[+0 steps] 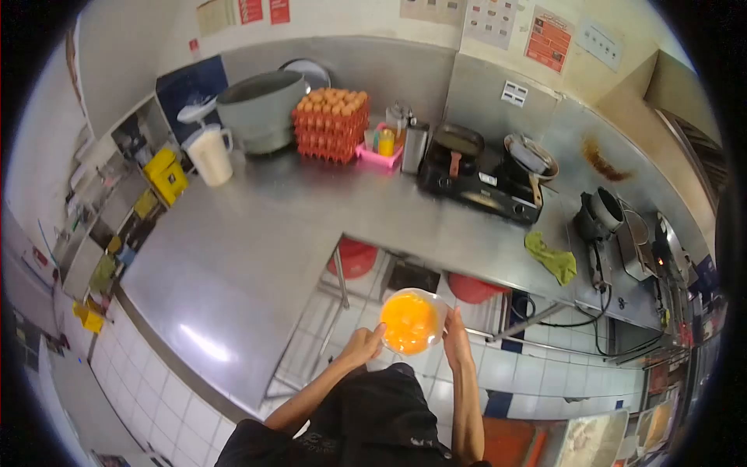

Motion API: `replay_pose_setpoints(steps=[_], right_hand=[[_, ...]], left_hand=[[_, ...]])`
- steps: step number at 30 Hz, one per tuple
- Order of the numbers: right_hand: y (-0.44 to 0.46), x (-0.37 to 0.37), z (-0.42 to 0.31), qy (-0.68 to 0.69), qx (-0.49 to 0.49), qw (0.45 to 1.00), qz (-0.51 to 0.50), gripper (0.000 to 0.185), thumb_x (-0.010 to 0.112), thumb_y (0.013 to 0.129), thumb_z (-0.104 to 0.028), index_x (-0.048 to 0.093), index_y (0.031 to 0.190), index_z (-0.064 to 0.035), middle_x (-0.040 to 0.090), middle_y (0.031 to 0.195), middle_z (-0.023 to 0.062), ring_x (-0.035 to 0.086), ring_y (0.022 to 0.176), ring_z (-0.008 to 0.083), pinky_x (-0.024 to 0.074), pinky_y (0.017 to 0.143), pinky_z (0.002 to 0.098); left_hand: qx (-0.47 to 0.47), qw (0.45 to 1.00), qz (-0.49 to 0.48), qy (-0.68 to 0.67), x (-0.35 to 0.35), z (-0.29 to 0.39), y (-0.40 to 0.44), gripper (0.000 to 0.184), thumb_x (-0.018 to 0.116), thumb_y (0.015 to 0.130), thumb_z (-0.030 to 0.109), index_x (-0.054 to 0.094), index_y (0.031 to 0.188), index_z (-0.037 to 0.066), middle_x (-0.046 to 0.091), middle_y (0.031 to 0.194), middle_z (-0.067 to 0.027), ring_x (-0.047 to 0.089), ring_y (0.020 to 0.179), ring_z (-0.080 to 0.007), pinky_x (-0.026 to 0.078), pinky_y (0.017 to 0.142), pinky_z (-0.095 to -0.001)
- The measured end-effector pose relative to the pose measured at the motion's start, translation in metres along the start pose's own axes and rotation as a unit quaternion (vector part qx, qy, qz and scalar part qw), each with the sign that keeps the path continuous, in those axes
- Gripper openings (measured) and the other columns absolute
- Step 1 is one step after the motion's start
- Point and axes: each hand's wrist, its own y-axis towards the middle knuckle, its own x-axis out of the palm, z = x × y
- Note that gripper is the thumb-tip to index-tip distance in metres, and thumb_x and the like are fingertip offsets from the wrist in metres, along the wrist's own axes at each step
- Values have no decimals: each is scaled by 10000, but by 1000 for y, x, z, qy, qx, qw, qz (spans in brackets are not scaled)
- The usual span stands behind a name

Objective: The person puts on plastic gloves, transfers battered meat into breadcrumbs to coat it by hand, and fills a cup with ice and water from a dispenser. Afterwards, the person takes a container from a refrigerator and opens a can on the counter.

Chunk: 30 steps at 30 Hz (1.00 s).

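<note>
Between my two hands is a clear bowl (436, 302) with bright orange-yellow egg (409, 321) in it, held in front of my body above the tiled floor. My left hand (364, 345) is closed on the bowl's left side, thumb at the rim. On the right side, my right hand (456, 336) grips the rim near its handle-like edge, fingers mostly hidden behind it. The egg looks partly mixed, with lighter and darker patches. Neither hand touches the steel counter.
A steel counter (257, 233) spans the left and back. On it stand stacked red egg trays (327, 132), a big grey pot (261, 109), a white pitcher (210, 156), a pink basket (380, 158) and a black gas stove (478, 183). A green cloth (551, 258) lies right.
</note>
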Motion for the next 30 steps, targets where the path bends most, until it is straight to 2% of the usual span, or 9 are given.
replay_pose_setpoints(steps=[11, 16, 20, 22, 23, 24, 25, 27, 30], right_hand=[[293, -71, -48, 10, -45, 997, 66, 677, 287, 987, -578, 445, 1394, -61, 474, 1401, 80, 361, 1318, 210, 242, 1060, 435], [346, -74, -91, -17, -3, 1000, 12, 592, 399, 979, -525, 522, 1318, -56, 563, 1271, 59, 468, 1194, 195, 336, 993, 400], [359, -85, -94, 70, 17, 997, 16, 408, 560, 955, -334, 588, 1205, -13, 638, 1097, 77, 579, 1005, 171, 467, 879, 339], [362, -88, -92, 29, 47, 998, 35, 427, 592, 933, -360, 613, 1147, 9, 654, 1036, 88, 601, 959, 184, 477, 866, 337], [361, -89, -92, -25, 69, 996, 42, 453, 624, 910, -385, 639, 1090, 30, 669, 975, 99, 623, 914, 196, 487, 853, 334], [361, -82, -95, 3, 65, 996, 64, 223, 595, 932, -208, 666, 956, 2, 669, 846, 67, 628, 781, 150, 504, 784, 283], [362, -78, -94, 4, 64, 995, 78, 223, 595, 932, -208, 666, 956, 2, 669, 846, 67, 628, 781, 150, 504, 784, 283], [364, -76, -93, -83, 91, 986, 116, 174, 587, 918, -150, 661, 925, 8, 664, 835, 59, 623, 763, 142, 506, 767, 285], [368, -73, -87, -65, 106, 976, 177, 94, 600, 876, -68, 657, 883, 5, 664, 814, 51, 619, 746, 134, 510, 740, 277]], left_hand=[[16, 999, -24, 36, -45, 67, 328, 789, 257, 966, 610, 576, 524, 39, 555, 496, -78, 549, 457, -196, 474, 535, -347], [-29, 979, -93, 181, -82, 90, 390, 708, 288, 982, 553, 728, 754, 48, 629, 644, -127, 627, 729, -266, 468, 746, -410], [67, 963, 58, 256, -142, 128, 485, 601, 340, 967, 531, 688, 812, 66, 678, 802, -156, 645, 774, -336, 482, 753, -446], [305, 895, 175, 274, -178, 153, 554, 253, 591, 878, 287, 638, 902, 40, 656, 892, -167, 622, 887, -346, 481, 810, -447], [314, 858, 198, 355, -196, 158, 592, 269, 631, 831, 236, 614, 1023, 48, 630, 1020, -161, 592, 976, -342, 471, 847, -448], [323, 824, 214, 414, -213, 165, 632, 309, 644, 810, 222, 598, 1060, 47, 618, 1060, -158, 583, 996, -345, 468, 859, -451], [334, 784, 232, 470, -227, 173, 666, 356, 658, 789, 208, 582, 1097, 45, 605, 1099, -156, 573, 1015, -347, 465, 870, -453], [304, 745, 178, 566, -253, 188, 712, 412, 669, 760, 172, 567, 1135, 35, 575, 1148, -175, 568, 1054, -359, 466, 894, -464], [209, 790, 23, 576, -283, 185, 801, 447, 683, 728, 152, 577, 1144, 29, 529, 1208, -190, 560, 1107, -346, 473, 909, -468]])
